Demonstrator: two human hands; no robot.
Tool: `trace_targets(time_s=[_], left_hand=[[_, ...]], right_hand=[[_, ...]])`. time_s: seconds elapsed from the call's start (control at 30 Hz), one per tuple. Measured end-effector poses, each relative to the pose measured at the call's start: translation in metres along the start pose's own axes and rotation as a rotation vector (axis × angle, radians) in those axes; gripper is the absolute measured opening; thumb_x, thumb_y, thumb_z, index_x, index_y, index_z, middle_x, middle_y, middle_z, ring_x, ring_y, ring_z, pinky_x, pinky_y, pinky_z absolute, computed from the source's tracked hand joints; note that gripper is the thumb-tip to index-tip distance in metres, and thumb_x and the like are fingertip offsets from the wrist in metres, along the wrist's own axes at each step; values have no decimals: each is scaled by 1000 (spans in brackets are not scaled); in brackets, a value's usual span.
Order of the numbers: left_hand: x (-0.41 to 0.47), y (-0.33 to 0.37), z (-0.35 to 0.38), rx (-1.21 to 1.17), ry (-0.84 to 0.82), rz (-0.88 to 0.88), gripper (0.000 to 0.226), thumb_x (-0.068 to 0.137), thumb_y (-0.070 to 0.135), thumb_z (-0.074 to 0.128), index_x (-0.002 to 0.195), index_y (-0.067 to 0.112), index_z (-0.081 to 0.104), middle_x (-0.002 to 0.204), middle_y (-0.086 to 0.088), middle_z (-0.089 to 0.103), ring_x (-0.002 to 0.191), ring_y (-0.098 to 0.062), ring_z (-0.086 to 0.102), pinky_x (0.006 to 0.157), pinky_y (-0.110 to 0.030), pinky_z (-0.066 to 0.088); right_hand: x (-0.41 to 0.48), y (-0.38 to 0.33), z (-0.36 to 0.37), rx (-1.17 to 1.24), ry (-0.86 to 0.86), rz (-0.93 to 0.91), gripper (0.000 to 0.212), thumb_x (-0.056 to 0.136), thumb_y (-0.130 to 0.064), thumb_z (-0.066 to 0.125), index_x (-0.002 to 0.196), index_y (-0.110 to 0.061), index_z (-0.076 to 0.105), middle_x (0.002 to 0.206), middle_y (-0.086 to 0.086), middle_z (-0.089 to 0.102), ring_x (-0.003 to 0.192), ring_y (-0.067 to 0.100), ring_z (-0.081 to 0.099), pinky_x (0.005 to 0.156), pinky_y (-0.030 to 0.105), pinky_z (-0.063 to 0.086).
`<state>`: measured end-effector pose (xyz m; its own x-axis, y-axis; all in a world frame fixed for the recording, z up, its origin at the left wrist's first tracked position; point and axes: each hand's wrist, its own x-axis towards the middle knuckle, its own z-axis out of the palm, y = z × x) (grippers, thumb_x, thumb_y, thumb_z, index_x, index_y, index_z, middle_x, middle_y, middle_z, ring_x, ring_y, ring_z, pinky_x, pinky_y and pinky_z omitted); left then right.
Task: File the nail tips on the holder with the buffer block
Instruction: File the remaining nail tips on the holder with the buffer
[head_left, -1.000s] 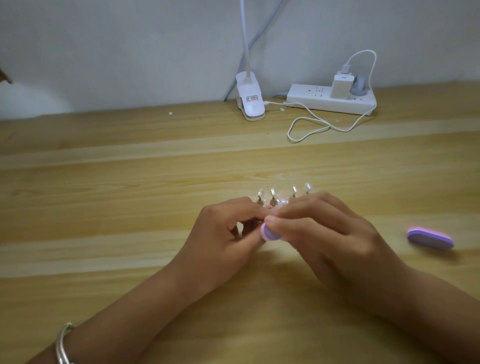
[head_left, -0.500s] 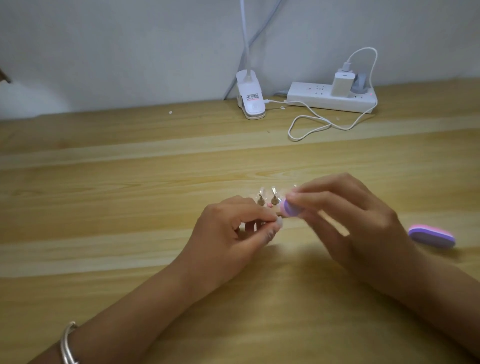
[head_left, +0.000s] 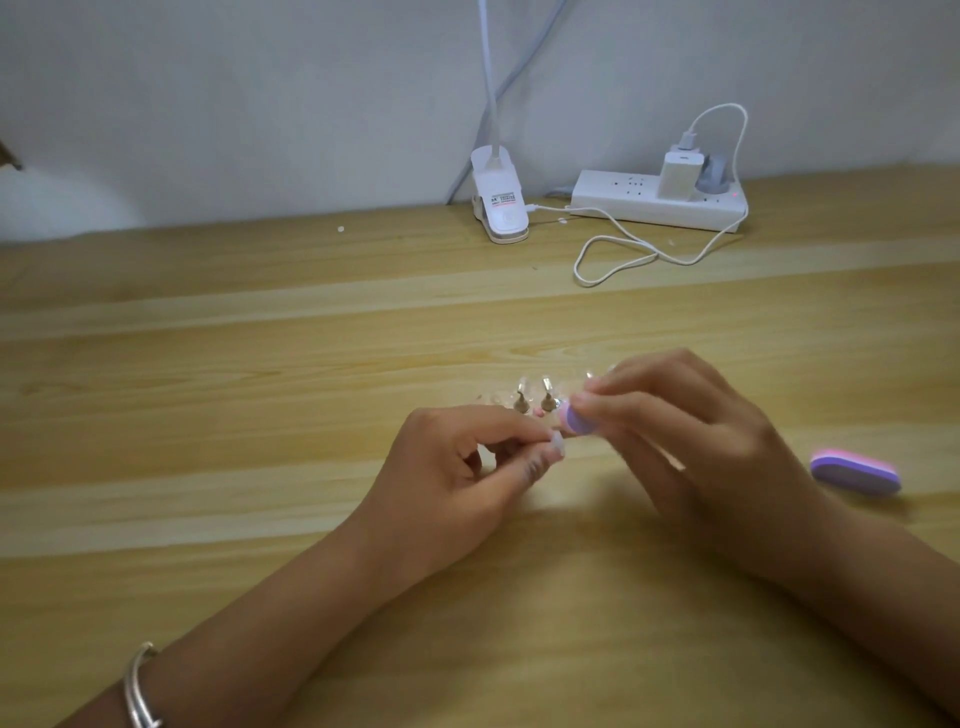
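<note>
Nearest the viewer, at the lower left, a silver bracelet (head_left: 137, 686) circles the left wrist. Both forearms reach forward over a pale wooden surface (head_left: 208, 415) and meet near its middle.

The left hand (head_left: 457, 467) has its fingers curled, with thumb and forefinger pinched at the near edge of the nail tip holder (head_left: 535, 401). The exact contact is hidden behind the fingers.

Just to the right, the right hand (head_left: 691, 441) grips a small purple buffer block (head_left: 576, 420) between thumb and fingers. One rounded end pokes out to the left, beside the holder and close above the left thumb. Blur hides whether it touches a tip.

The holder is clear plastic, resting just beyond the hands, with small metal pegs standing up. Two pegs show plainly on its left side, each topped by clear nail tips (head_left: 546, 383). Others are partly hidden behind the right fingers.

Well to the right, a larger buffer (head_left: 856, 472), purple and pink, lies flat on the surface, apart from both hands.

Far back, against a pale wall, a white lamp clip (head_left: 500, 208) stands with its stem rising out of view. Right of it lies a white power strip (head_left: 623, 200) with a white charger (head_left: 680, 174) plugged in. A white cable (head_left: 618, 260) loops across the surface between them.
</note>
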<state>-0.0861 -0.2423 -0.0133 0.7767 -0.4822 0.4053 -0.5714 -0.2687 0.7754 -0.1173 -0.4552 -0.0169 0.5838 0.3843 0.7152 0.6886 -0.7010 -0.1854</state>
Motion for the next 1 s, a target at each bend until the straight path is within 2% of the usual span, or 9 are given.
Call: trace_targets(time_s=[0.07,0.17,0.33,0.5,0.63,0.73,0.83,0.93,1.0], left_hand=[[0,0,0,12,-5,11,8,85,15,69,84,13,76,69,10,66,61,-3,57,54,-14,37],[0,0,-2,50,-18,50,9,85,11,69,87,15,77,68,5,66,60,-6,56,55,-15,38],[0,2,-1,78,-11,26,7,86,14,71,80,13,74,65,7,64,57,-5,54,56,-10,35],[0,-1,-1,145,-27,20,12,87,22,65,79,18,72,61,4,60,55,-9,50,54,-21,37],[0,1,0,117,-18,-3,11,86,20,68,78,14,72,61,4,61,54,-6,51,55,-13,34],[0,-1,-1,123,-32,17,14,87,19,66,79,11,72,60,1,60,53,-8,49,52,-19,36],[-1,1,-1,106,-23,8,9,86,16,69,80,12,73,60,6,60,52,-2,46,54,-11,32],[-1,1,0,96,-13,0,9,85,17,69,79,12,74,61,9,60,52,0,48,55,-8,32],[-1,0,-1,106,-27,16,14,87,19,67,78,10,72,60,5,59,52,-2,46,54,-10,32]], right_hand=[[0,-3,-1,32,34,9,18,89,3,69,106,2,75,102,13,70,94,31,68,87,37,53],[-5,-13,6,53,-36,-87,27,86,10,68,112,3,73,106,14,70,98,31,66,91,35,52],[1,-3,-1,42,64,46,18,90,-2,71,107,-2,75,100,10,70,93,26,67,86,35,53],[-4,-12,6,90,-6,4,20,90,-3,71,109,-3,75,103,7,69,95,21,66,88,29,51],[0,-7,-1,87,54,89,17,91,-5,71,107,-4,75,101,8,69,92,24,68,84,33,53],[-2,-19,5,136,22,40,17,94,-8,70,109,-3,75,102,7,68,94,21,67,87,29,52],[-1,-11,3,94,22,105,18,88,-6,71,105,0,75,96,10,67,86,23,67,81,32,54],[0,-10,-1,159,58,184,19,85,-6,74,104,-2,73,95,7,66,86,17,64,82,21,51],[-1,-18,4,208,22,148,20,88,-8,74,107,-2,73,98,6,65,89,15,64,83,22,51]])
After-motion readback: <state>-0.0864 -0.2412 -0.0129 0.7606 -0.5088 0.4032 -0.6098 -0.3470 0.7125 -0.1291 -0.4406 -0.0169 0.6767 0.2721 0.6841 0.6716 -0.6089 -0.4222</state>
